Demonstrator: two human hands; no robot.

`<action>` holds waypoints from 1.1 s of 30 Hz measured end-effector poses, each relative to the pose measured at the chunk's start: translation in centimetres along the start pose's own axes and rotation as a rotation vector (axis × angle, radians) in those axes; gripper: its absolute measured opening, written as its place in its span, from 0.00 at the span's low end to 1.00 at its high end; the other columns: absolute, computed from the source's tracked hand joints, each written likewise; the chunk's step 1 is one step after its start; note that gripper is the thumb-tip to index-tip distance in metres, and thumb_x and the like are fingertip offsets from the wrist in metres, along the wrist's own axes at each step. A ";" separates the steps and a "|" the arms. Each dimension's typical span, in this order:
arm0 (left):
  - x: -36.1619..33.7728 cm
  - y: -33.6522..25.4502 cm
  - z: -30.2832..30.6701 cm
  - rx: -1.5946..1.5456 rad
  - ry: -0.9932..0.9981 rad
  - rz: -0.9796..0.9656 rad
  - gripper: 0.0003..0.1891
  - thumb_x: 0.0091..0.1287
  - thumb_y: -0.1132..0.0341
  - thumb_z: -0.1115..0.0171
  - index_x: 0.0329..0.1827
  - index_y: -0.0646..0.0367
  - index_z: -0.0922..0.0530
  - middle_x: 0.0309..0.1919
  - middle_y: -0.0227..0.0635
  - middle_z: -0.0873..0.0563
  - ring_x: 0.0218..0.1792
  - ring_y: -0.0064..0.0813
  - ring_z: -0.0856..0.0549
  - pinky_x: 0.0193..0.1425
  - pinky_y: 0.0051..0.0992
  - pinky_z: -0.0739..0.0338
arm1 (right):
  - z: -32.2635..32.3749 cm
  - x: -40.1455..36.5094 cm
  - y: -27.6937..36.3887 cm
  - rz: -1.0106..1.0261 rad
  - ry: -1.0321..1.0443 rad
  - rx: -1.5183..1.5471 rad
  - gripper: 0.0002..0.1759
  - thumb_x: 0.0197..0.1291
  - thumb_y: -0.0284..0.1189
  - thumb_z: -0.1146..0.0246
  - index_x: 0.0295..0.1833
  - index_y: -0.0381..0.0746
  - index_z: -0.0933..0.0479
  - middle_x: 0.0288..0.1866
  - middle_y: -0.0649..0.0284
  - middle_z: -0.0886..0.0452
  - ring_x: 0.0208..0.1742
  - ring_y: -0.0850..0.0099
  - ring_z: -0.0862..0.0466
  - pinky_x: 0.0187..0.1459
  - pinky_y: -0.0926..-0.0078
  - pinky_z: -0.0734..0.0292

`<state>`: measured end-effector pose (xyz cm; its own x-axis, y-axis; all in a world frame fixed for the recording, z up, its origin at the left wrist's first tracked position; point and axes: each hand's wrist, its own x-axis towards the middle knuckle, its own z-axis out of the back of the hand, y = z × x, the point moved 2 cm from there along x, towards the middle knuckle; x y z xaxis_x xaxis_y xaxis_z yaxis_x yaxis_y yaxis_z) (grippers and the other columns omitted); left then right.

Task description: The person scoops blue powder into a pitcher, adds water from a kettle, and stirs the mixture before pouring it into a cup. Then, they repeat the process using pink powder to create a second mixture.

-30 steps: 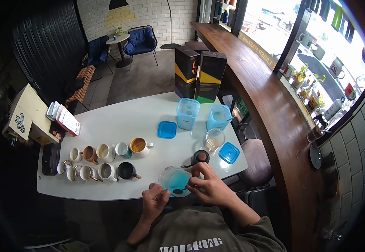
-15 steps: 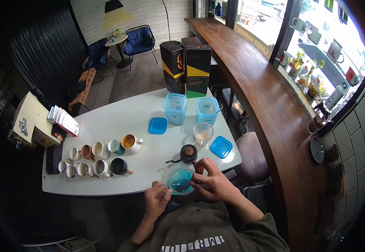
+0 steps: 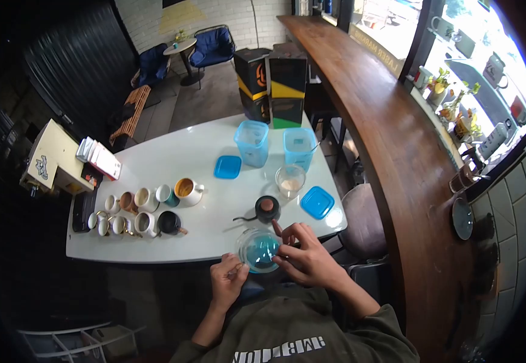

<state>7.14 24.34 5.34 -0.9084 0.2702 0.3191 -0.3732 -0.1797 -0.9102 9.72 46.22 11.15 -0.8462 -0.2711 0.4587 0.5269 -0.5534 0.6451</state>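
Observation:
A round see-through bowl with a blue tint (image 3: 259,249) is held in front of my body, by the table's near edge. My left hand (image 3: 229,279) pinches its rim on the left side. On the right, my right hand (image 3: 311,257) has its thumb and fingers closed at the rim, with one finger stretched out. What lies inside the bowl is blurred by reflections. Just beyond it stands a small dark pot with a brown knob and a thin handle or spout (image 3: 267,209). A clear cup with pale contents (image 3: 290,179) is behind that.
Two blue plastic containers (image 3: 251,144) stand on the white table (image 3: 214,245), with two blue lids (image 3: 318,202) lying nearby. Several mugs (image 3: 146,224) are grouped at left. Tall black boxes (image 3: 287,91) stand at the back. A wooden counter (image 3: 390,151) runs along the right.
The view has tilted, so the table sits higher in the picture. Both hands remain at the bowl's rim, and the bowl's angle has shifted slightly.

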 end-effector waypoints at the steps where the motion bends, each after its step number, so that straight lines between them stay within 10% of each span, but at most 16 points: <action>1: -0.4 -0.2 0.1 0.019 -0.002 0.026 0.13 0.63 0.71 0.34 0.24 0.64 0.28 0.17 0.33 0.31 0.21 0.28 0.33 0.41 0.28 0.32 | 0.1 0.0 0.1 0.008 -0.006 -0.010 0.08 0.61 0.30 0.30 0.38 0.37 0.21 0.44 0.56 0.30 0.46 0.59 0.27 0.50 0.64 0.29; 28: -0.6 0.9 3.5 0.047 -0.013 0.020 0.14 0.68 0.67 0.38 0.26 0.66 0.28 0.23 0.24 0.31 0.25 0.14 0.35 0.28 0.23 0.44 | -3.3 1.8 1.7 0.064 -0.107 -0.213 0.08 0.62 0.33 0.32 0.39 0.40 0.21 0.44 0.58 0.30 0.48 0.61 0.28 0.49 0.62 0.32; 33: 0.3 1.6 5.5 0.011 -0.004 0.070 0.14 0.63 0.73 0.34 0.24 0.65 0.29 0.17 0.30 0.35 0.24 0.24 0.36 0.32 0.27 0.39 | -5.3 3.4 3.2 0.041 -0.054 -0.124 0.08 0.63 0.33 0.33 0.39 0.40 0.21 0.44 0.58 0.30 0.47 0.60 0.28 0.48 0.63 0.33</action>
<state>5.20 18.91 5.42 -0.9332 0.2528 0.2554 -0.3104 -0.2087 -0.9274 8.13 39.35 11.53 -0.8169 -0.2543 0.5177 0.5444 -0.6366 0.5463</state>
